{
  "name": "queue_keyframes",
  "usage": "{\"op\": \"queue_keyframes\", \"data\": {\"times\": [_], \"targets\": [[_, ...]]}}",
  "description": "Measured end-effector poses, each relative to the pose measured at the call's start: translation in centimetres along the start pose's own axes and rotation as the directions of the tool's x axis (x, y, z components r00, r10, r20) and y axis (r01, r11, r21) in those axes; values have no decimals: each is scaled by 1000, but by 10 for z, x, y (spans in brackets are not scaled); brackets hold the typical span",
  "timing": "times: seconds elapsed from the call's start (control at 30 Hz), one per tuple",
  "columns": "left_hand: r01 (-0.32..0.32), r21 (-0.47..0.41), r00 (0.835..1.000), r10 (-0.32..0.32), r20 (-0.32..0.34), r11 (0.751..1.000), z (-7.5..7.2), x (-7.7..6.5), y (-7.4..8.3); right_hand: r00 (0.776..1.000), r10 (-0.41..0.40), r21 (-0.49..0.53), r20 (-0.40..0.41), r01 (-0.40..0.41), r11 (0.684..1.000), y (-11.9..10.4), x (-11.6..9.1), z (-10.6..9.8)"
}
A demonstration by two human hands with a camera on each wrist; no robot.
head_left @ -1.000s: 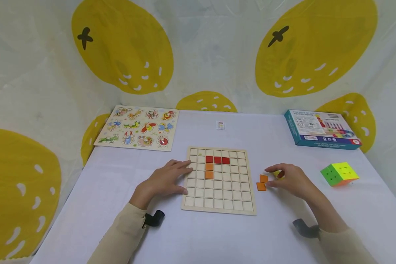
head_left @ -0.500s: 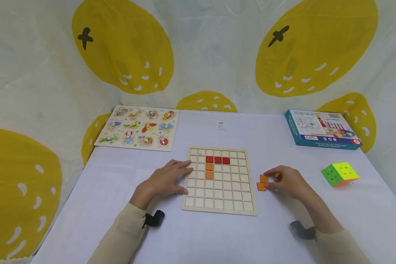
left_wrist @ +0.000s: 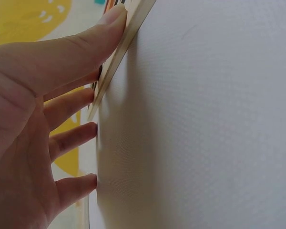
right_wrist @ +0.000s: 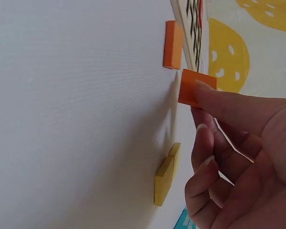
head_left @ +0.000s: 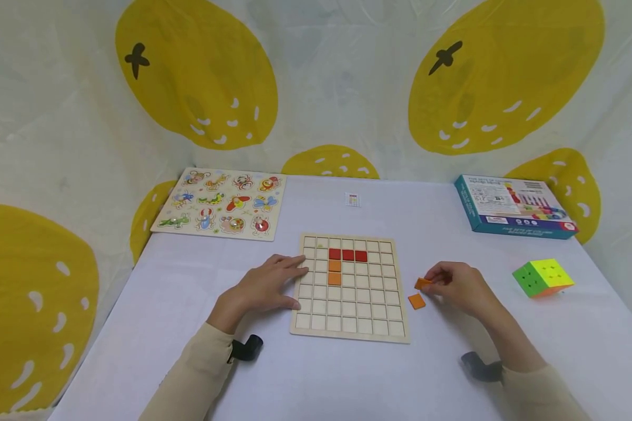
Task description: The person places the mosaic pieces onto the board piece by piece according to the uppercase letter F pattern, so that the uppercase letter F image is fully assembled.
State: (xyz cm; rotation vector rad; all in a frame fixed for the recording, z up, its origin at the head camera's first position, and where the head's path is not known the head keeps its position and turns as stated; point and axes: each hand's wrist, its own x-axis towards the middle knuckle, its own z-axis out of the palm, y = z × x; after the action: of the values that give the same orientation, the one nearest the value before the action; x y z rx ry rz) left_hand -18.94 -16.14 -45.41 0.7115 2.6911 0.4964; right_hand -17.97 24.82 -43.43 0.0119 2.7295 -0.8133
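A white cloth wall with big yellow fruit shapes went all around the back and the sides, and it had soft folds in it. A white table filled the middle. At the far left of the table lay a flat bug board with bright bugs on it. Nearer, a tan sleeve led to the left hand. That hand was wide open, with its fingers spread, and it touched the left edge of the wooden grid board but did not grip anything.

The grid board lay flat. Three red tiles sat side by side in its second row from the top, and two orange tiles went down under the first red one. Behind the board was a little white card.

Just right of the board, a loose orange tile lay on the table. Beside it, the right hand pinched the held orange tile between thumb and finger, tipped up. Two yellow tiles lay close to that hand. Farther right were a blue-green box at the back and a bright puzzle cube nearer
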Motion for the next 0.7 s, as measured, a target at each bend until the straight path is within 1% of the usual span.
{"op": "queue_keyframes", "data": {"times": [0.1, 0.3, 0.47, 0.7], "targets": [[2, -1, 1000, -2, 1, 1000, 0, 0, 0, 1000, 2, 30, -11, -1, 1000, -1, 0, -4], [6, 0, 1000, -6, 2, 1000, -1, 0, 1, 1000, -1, 97, 8, 0, 995, -3, -1, -11], [5, -3, 1000, -5, 1, 1000, -1, 0, 2, 1000, 2, 126, 17, -4, 992, -8, -1, -10], [8, -6, 1000, -8, 2, 1000, -1, -1, 3, 999, -43, 155, 9, 41, 987, -16, 0, -4]]}}
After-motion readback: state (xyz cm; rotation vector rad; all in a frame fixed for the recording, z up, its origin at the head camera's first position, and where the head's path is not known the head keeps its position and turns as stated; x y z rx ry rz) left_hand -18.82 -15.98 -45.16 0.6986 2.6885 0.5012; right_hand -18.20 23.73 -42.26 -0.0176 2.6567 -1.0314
